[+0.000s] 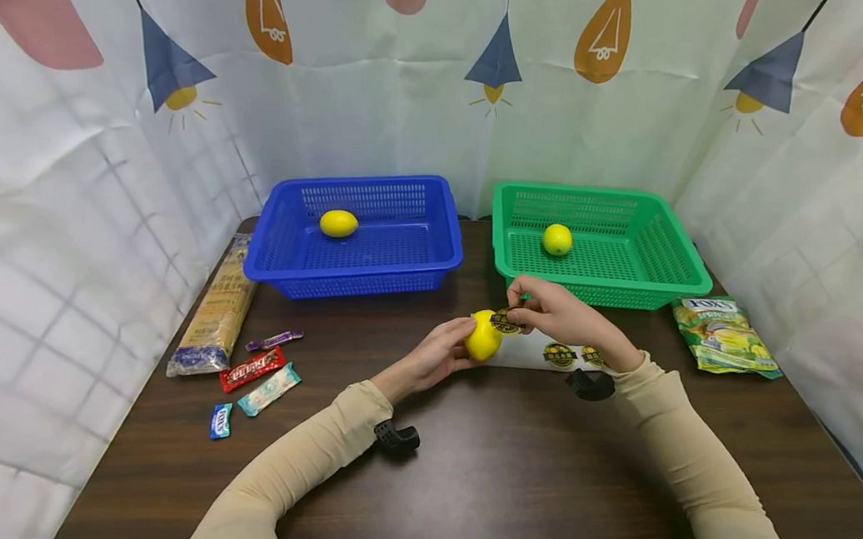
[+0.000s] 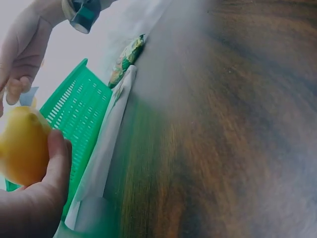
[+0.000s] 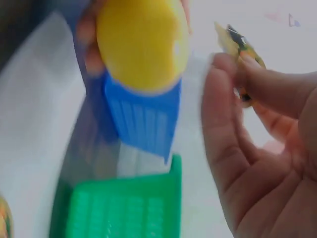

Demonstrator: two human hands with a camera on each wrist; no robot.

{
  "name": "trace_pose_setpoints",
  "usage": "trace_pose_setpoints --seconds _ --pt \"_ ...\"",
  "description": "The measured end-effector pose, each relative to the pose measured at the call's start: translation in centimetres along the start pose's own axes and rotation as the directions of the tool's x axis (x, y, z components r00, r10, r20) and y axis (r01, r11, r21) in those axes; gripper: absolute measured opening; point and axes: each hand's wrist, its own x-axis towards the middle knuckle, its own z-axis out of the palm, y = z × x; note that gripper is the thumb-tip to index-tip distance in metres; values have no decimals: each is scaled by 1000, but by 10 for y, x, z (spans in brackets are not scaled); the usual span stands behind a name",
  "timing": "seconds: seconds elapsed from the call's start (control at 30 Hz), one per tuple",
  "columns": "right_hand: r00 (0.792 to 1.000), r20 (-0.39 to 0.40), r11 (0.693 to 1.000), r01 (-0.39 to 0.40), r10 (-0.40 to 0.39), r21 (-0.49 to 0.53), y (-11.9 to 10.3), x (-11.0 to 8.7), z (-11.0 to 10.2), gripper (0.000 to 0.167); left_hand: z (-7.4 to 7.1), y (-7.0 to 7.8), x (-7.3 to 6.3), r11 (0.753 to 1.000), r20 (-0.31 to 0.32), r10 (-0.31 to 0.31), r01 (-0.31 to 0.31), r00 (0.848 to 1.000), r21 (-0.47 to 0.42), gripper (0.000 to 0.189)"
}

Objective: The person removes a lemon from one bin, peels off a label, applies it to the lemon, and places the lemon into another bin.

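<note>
A yellow lemon (image 1: 483,337) is held in my left hand (image 1: 438,357), its fingers and thumb around the fruit's side. Between thumb and fingertips my right hand (image 1: 551,315) pinches a black and gold sticker (image 1: 507,321), close beside the lemon. In the right wrist view the sticker (image 3: 242,54) stands apart from the lemon (image 3: 143,44). Below the right hand, a white sticker sheet (image 1: 516,351) with more black and gold stickers lies on the table. The left wrist view shows the lemon (image 2: 25,146) gripped by the left thumb.
A blue basket (image 1: 356,270) with one lemon (image 1: 339,223) stands at the back left. The green basket (image 1: 605,286) at the back right holds another lemon (image 1: 557,240). Small wrapped sweets (image 1: 253,370) and a long noodle-like packet (image 1: 216,305) lie left; a FOX'S bag (image 1: 725,337) lies right.
</note>
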Motion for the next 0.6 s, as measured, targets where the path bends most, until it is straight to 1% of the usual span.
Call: trace_pose_setpoints --seconds 0.07,0.17,0.4,0.53,0.6 --pt "1000 -21 998 -3 5 58 -2 2 7 12 0 0 0 1000 -4 10 -10 1000 3 51" --pt "998 -57 996 -5 11 94 -2 6 16 14 0 0 -1 1000 -17 26 -26 1000 -5 50" --pt "996 -87 995 -12 21 103 3 11 30 20 1 -2 -5 997 -25 70 -71 997 -12 49" --pt "995 -101 994 -15 25 104 4 13 32 20 1 -2 -5 996 -30 79 -80 996 -27 49" --pt "994 -107 995 -14 26 104 4 14 34 21 2 -2 -5 996 -34 78 -79 996 -51 48"
